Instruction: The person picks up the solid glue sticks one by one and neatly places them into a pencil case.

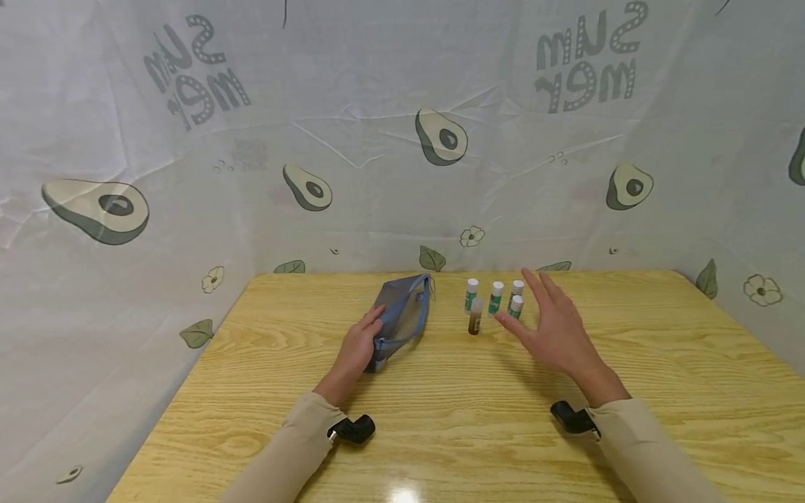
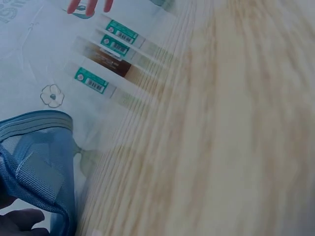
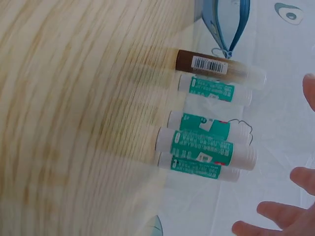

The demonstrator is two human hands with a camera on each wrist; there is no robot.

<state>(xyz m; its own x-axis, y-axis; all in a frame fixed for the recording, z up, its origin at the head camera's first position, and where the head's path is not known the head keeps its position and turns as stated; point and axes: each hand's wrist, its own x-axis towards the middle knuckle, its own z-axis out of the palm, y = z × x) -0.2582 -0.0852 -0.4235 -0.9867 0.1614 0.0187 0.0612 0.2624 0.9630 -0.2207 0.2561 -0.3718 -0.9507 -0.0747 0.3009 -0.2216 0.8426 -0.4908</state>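
A blue mesh zip pouch [image 1: 395, 313] lies on the table with its mouth gaping to the right. My left hand [image 1: 356, 345] grips it at its near left side; part of that hand is hidden behind the mesh in the left wrist view. Several small white cylindrical tubes with green labels [image 3: 202, 147] stand upright in a cluster right of the pouch. Beside them stands a brown tube [image 1: 474, 321] with a translucent cap and a barcode. My right hand [image 1: 558, 334] hovers just right of the tubes, fingers spread and thumb apart, holding nothing.
The wood-grain table [image 1: 440, 419] carries all of these. A pale sheet [image 1: 377, 230] printed with avocados hangs behind and along both sides of it. Black wrist cameras [image 1: 574, 418] sit at both cuffs.
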